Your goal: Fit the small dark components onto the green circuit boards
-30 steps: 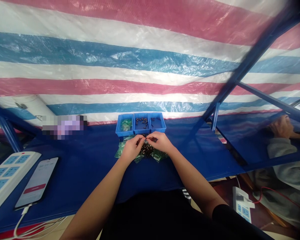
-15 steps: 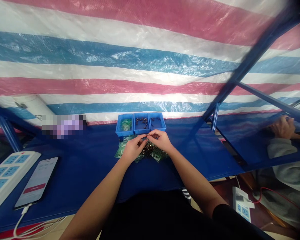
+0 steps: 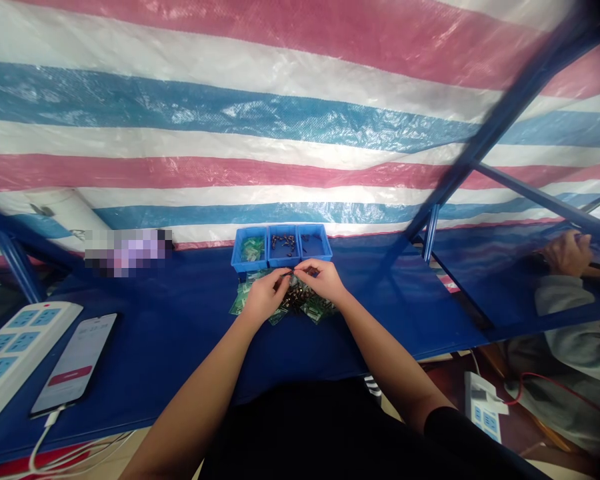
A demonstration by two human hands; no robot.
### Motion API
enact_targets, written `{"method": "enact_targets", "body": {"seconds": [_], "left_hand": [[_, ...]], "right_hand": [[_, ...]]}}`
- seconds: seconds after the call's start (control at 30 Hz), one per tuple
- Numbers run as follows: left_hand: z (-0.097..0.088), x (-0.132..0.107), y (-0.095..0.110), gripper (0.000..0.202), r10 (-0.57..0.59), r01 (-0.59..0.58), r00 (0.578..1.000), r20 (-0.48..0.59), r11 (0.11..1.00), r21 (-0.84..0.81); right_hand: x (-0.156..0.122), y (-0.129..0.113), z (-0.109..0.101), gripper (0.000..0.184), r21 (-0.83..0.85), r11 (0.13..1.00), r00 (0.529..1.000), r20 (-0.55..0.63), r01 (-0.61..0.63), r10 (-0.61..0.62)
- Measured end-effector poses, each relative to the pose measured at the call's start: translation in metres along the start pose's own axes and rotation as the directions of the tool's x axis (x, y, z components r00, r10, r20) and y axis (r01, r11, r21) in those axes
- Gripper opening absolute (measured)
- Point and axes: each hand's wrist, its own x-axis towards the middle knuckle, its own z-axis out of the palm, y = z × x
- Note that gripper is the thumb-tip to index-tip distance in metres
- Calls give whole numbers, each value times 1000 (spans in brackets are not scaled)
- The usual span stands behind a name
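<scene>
My left hand [image 3: 267,293] and my right hand [image 3: 323,279] meet fingertip to fingertip just in front of the blue bins. Both are pinched closed around something small and dark, too small to name. Beneath them lies a pile of small brass-and-dark metal parts [image 3: 296,298], with green circuit boards [image 3: 314,310] around it. Behind my hands stand three joined bins: the left bin [image 3: 238,256] holds green boards, the middle bin [image 3: 283,261] small metal parts, and the right bin [image 3: 316,250] a few dark pieces.
A phone [image 3: 75,363] on a cable and a white power strip [image 3: 27,347] lie on the blue table [image 3: 175,347] at left. A blue metal frame [image 3: 473,160] rises at right. Beyond it, a co-worker's hands [image 3: 570,253] rest near another blue surface.
My fingertips have shifted slightly around the small dark piece between them. The bins and the pile look the same.
</scene>
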Motion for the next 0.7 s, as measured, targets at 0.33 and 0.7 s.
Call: {"method": "enact_targets", "body": {"seconds": [0.33, 0.7], "left_hand": [[-1, 0, 0, 34, -34, 34, 999, -35, 999, -11], [2, 0, -3, 28, 5, -7, 998, -62, 999, -38]], "right_hand": [[1, 3, 2, 20, -62, 998, 999, 12, 30, -29], [-1, -3, 0, 22, -78, 997, 997, 79, 24, -18]]}}
